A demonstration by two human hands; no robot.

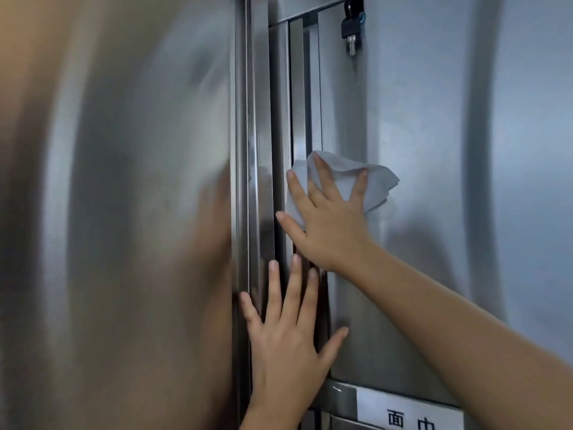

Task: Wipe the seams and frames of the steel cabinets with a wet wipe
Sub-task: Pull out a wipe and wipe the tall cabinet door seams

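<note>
Two steel cabinets fill the view, a left one (pixel 124 212) and a right door (pixel 418 119), with vertical frame strips and a dark seam (pixel 286 103) between them. My right hand (pixel 328 225) presses a crumpled white wet wipe (pixel 376 181) flat against the right door's left edge, beside the seam, fingers spread over it. My left hand (pixel 286 342) lies flat and empty on the frame strips lower down, fingers apart and pointing up, just below the right wrist.
A black padlock (pixel 352 24) with a key hanging from it sits at the top of the right door. A white label (pixel 409 412) with dark characters is stuck on the rail beneath the door.
</note>
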